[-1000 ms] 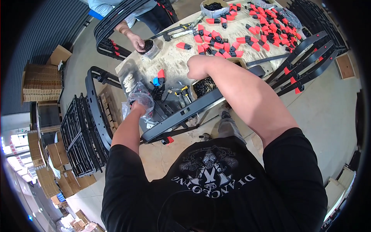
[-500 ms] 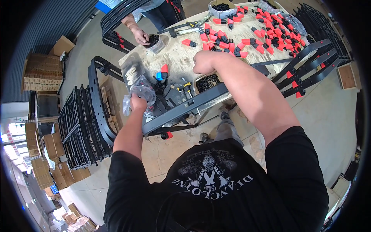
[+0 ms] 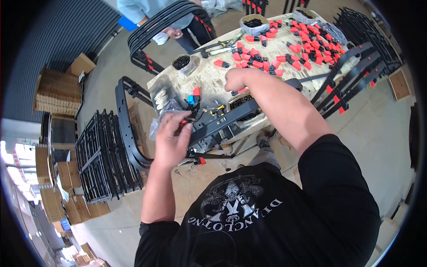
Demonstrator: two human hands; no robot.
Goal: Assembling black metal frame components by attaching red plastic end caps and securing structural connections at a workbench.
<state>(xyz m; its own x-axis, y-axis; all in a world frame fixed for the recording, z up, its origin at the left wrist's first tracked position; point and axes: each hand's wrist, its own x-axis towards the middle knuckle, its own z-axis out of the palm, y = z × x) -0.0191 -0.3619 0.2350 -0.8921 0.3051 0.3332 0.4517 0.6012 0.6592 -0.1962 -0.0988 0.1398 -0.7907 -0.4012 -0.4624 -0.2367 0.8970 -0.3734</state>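
Observation:
My left hand [image 3: 171, 139] is raised at the near left corner of the bench, its thumb and fingers curled around something small and dark with a bit of red, too hidden to name. Beside it lies a clear plastic bag [image 3: 155, 129]. A long black metal bar [image 3: 231, 117] crosses the near edge, part of a curved frame. Beyond the bar, my right hand [image 3: 234, 80] is closed above the bench, its fingertips turned out of sight. Below that hand stands a tub [image 3: 242, 107] of small black parts, partly covered by the bar and my forearm.
Red-and-black end pieces [image 3: 316, 46] cover the far right of the wooden bench [image 3: 204, 82]. Tubs of black parts [image 3: 182, 63] [image 3: 253, 23] stand along the far side. Stacked black frames [image 3: 104, 155] are at left; another person [image 3: 175, 33] stands across the bench.
My left hand has left the plastic bag and come up nearer the bar. The right hand has hardly moved. The other person's hand has withdrawn from the far tub.

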